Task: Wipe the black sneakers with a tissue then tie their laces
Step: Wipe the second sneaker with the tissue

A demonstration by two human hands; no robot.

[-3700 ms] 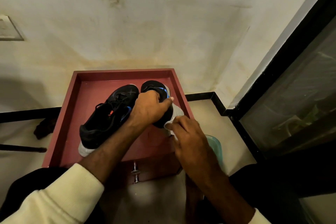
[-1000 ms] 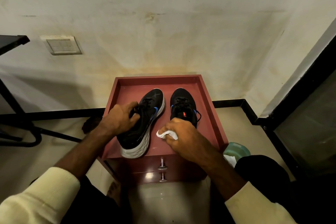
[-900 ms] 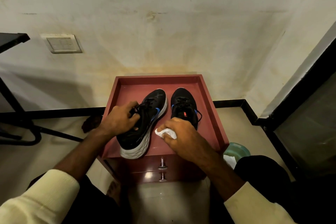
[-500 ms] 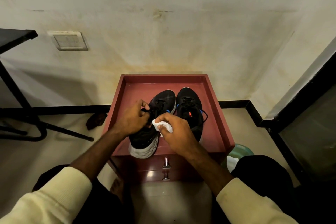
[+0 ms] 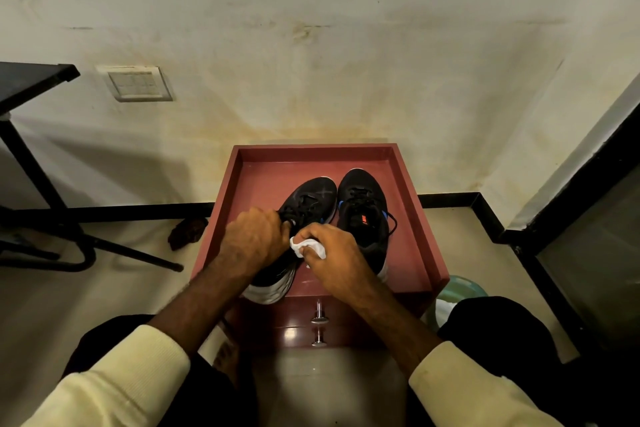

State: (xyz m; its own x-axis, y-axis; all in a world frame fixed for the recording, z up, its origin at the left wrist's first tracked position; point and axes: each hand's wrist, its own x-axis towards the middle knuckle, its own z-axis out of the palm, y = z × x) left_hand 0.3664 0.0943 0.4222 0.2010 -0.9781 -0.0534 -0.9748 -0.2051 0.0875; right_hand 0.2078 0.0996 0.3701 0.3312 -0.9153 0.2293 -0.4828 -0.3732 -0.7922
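At the far left a black table (image 5: 33,80) stands on thin legs, and a white switch plate (image 5: 138,83) sits on the stained wall (image 5: 346,45) beside it. A small dark brown lump (image 5: 187,232) lies on the floor (image 5: 52,305) near the left side of a red stand (image 5: 311,153). The top of the stand has a raised rim like a tray. Both black sneakers are on it, side by side, toes toward the wall.

The left hand (image 5: 252,239) comes out of a cream sleeve (image 5: 114,388). Its fingers are curled round the left sneaker (image 5: 311,194) by the laces and grip it. This shoe leans over a bit, and its white heel sticks out past the front edge of the stand. The tissue (image 5: 306,246) is a small white wad between the two hands, right at the side of the left sneaker. The right hand (image 5: 336,256) pinches it with bent fingers and thumb.

The right sneaker (image 5: 363,201) sits flat just beside the other one. It has an orange mark on its tongue, and a loose lace (image 5: 393,222) loops out on its right side. Two shiny knobs (image 5: 318,317) are on the front of the stand below the hands. A green tub (image 5: 464,288) peeks out on the floor right of the stand, and a black door frame (image 5: 571,191) runs down the far right.
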